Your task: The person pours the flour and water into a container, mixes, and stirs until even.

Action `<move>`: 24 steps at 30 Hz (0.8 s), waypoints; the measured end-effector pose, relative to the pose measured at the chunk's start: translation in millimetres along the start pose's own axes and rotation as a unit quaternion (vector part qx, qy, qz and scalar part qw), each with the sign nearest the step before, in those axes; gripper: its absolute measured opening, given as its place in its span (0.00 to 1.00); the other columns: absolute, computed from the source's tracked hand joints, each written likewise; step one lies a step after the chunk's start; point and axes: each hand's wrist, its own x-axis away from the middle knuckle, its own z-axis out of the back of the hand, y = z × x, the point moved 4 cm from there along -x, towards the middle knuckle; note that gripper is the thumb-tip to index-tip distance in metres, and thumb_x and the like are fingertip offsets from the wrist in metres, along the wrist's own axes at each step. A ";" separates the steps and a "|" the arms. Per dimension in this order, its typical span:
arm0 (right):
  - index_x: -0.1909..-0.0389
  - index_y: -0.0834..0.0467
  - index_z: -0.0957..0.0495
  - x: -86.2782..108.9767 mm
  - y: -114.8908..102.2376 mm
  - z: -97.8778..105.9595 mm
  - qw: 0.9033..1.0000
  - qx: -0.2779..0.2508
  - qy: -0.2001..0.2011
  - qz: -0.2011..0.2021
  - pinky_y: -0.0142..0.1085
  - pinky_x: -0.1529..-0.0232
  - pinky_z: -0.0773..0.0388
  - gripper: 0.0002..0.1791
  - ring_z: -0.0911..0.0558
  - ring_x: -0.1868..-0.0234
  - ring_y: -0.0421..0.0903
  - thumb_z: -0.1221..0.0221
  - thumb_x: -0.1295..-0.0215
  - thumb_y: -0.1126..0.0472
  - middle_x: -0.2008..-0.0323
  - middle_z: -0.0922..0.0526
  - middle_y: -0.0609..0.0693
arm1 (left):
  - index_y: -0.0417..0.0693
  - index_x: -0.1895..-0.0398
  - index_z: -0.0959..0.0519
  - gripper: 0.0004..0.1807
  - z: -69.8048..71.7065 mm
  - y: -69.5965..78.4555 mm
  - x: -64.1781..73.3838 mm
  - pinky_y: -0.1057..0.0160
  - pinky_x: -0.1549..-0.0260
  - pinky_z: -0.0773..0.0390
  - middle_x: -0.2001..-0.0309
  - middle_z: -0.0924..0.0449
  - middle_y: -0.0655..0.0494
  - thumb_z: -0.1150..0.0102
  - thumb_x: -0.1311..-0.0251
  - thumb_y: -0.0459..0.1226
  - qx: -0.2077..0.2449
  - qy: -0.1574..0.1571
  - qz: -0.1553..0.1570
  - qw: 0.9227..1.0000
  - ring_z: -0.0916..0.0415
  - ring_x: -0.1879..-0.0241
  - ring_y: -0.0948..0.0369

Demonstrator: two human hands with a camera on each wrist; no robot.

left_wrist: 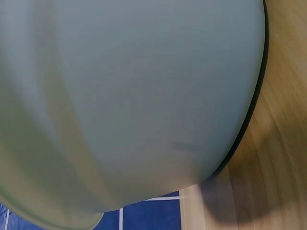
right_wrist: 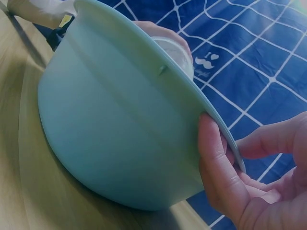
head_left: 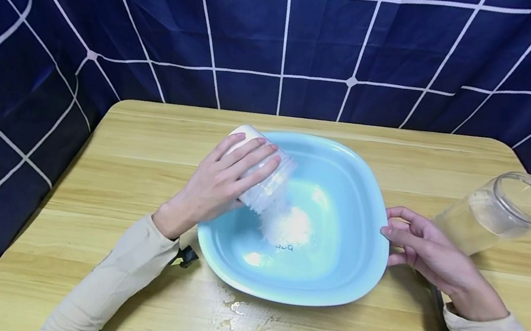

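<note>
My left hand point(head_left: 221, 184) grips a clear jar point(head_left: 268, 183) tipped over the left side of a light blue basin point(head_left: 223, 266). From its mouth white grains fall into a white heap point(head_left: 293, 226) on the basin floor. In the head view my right hand point(head_left: 424, 248) pinches the basin's right rim; the right wrist view has the thumb and fingers point(right_wrist: 211, 143) on either side of that rim. The basin's outer wall point(left_wrist: 153, 96) fills most of the left wrist view, which hides the left hand.
A tall open glass jar point(head_left: 470, 221) holding cloudy liquid stands to the right, behind my right hand. Wet spots point(head_left: 237, 309) lie on the wooden table point(head_left: 144, 308) in front of the basin. Dark blue cloth point(head_left: 317, 35) with white lines hangs behind the table.
</note>
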 end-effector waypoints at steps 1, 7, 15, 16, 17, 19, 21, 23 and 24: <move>0.47 0.60 0.33 0.0 -0.2 0.3 1.000 -0.002 -0.001 0.002 0.41 0.64 0.15 0.17 0.16 0.58 0.45 0.62 0.28 0.76 0.58 0.17 0.52 | 0.42 0.34 0.35 0.54 0.0 -1.1 -0.1 0.49 0.30 0.44 0.35 0.32 0.46 0.20 0.70 0.48 0.010 0.007 0.009 1.000 0.37 0.35 0.49; 0.47 0.60 0.33 0.9 -1.0 0.1 1.000 0.000 -0.003 0.001 0.40 0.64 0.14 0.16 0.16 0.58 0.45 0.62 0.28 0.76 0.58 0.17 0.51 | 0.39 0.37 0.33 0.58 0.5 -12.7 2.5 0.50 0.31 0.43 0.39 0.29 0.43 0.17 0.81 0.47 0.118 0.066 0.116 0.984 0.34 0.38 0.47; 0.47 0.60 0.33 -1.8 -3.0 4.1 1.000 0.005 0.009 -0.014 0.39 0.65 0.14 0.14 0.16 0.59 0.44 0.60 0.28 0.75 0.58 0.17 0.51 | 0.44 0.36 0.32 0.54 0.3 -29.4 11.2 0.55 0.42 0.29 0.43 0.24 0.49 0.19 0.76 0.44 0.338 0.126 0.338 0.869 0.28 0.44 0.55; 0.48 0.60 0.33 -1.9 -3.3 5.0 1.000 0.005 0.009 -0.016 0.39 0.65 0.14 0.14 0.16 0.59 0.44 0.60 0.27 0.75 0.58 0.18 0.51 | 0.46 0.36 0.31 0.53 0.4 -30.9 12.6 0.55 0.44 0.27 0.44 0.24 0.50 0.18 0.75 0.43 0.365 0.127 0.369 0.845 0.28 0.45 0.56; 0.48 0.61 0.33 -1.8 -3.7 6.0 1.000 0.003 0.009 -0.016 0.38 0.65 0.15 0.14 0.16 0.60 0.44 0.60 0.27 0.75 0.58 0.18 0.51 | 0.48 0.36 0.31 0.52 0.5 -32.4 13.9 0.56 0.46 0.26 0.45 0.23 0.51 0.18 0.75 0.41 0.393 0.129 0.397 0.819 0.27 0.47 0.57; 0.48 0.60 0.33 -1.7 -4.8 7.7 1.000 0.003 0.010 -0.020 0.37 0.65 0.15 0.14 0.16 0.60 0.43 0.60 0.27 0.74 0.58 0.18 0.50 | 0.50 0.37 0.30 0.49 0.5 -35.6 16.0 0.57 0.47 0.25 0.46 0.22 0.51 0.18 0.72 0.37 0.444 0.129 0.445 0.767 0.26 0.48 0.57; 0.48 0.60 0.33 -1.6 -6.3 9.8 1.000 0.006 0.011 -0.023 0.37 0.65 0.15 0.13 0.16 0.60 0.43 0.60 0.27 0.74 0.58 0.18 0.50 | 0.49 0.38 0.29 0.46 1.8 -38.1 16.8 0.57 0.49 0.25 0.47 0.22 0.49 0.20 0.69 0.33 0.490 0.130 0.475 0.719 0.25 0.50 0.56; 0.48 0.60 0.33 -1.6 -8.4 12.1 1.000 0.007 0.010 -0.023 0.37 0.65 0.15 0.13 0.16 0.60 0.43 0.60 0.27 0.73 0.58 0.18 0.50 | 0.47 0.39 0.29 0.43 2.9 -40.8 16.0 0.57 0.49 0.24 0.47 0.22 0.47 0.23 0.66 0.29 0.527 0.132 0.490 0.682 0.25 0.50 0.54; 0.47 0.60 0.33 -1.5 -9.5 13.3 1.000 0.008 0.010 -0.024 0.37 0.65 0.15 0.13 0.17 0.60 0.42 0.60 0.26 0.73 0.58 0.18 0.50 | 0.46 0.39 0.29 0.42 3.5 -41.9 15.2 0.58 0.49 0.24 0.47 0.22 0.46 0.24 0.65 0.28 0.540 0.132 0.494 0.669 0.25 0.50 0.53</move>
